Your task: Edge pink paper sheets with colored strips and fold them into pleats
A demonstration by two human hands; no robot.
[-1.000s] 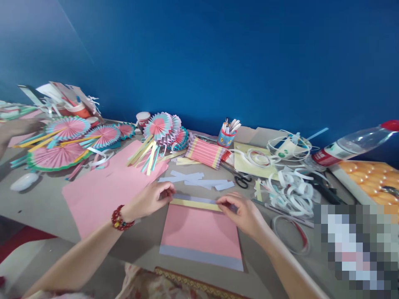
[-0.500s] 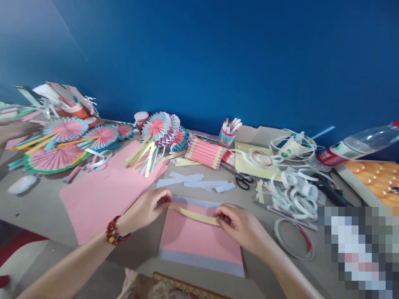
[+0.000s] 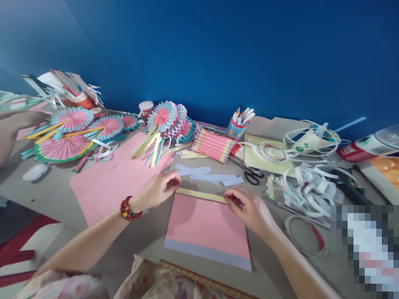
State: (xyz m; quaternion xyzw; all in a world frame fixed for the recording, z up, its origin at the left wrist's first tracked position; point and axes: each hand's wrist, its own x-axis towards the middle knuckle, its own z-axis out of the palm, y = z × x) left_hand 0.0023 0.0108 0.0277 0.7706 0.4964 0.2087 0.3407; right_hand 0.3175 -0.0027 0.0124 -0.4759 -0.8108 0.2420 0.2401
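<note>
Here, the left hand (image 3: 157, 192) and right hand (image 3: 251, 209) pinch the 2 ends of a yellow strip (image 3: 201, 194), level along the far edge of a pink sheet (image 3: 207, 224) on the desk (image 3: 149, 232); scissors (image 3: 253, 177) lie beyond.

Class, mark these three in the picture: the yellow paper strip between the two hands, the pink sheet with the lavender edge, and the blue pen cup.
Yellow paper strip (image 3: 201, 195): head view, middle of its length.
Pink sheet (image 3: 208, 224): head view, centre of its pink area.
Blue pen cup (image 3: 236, 131): head view, its outer wall.

A pen cup (image 3: 235, 131) stands near the blue wall (image 3: 212, 54).
</note>
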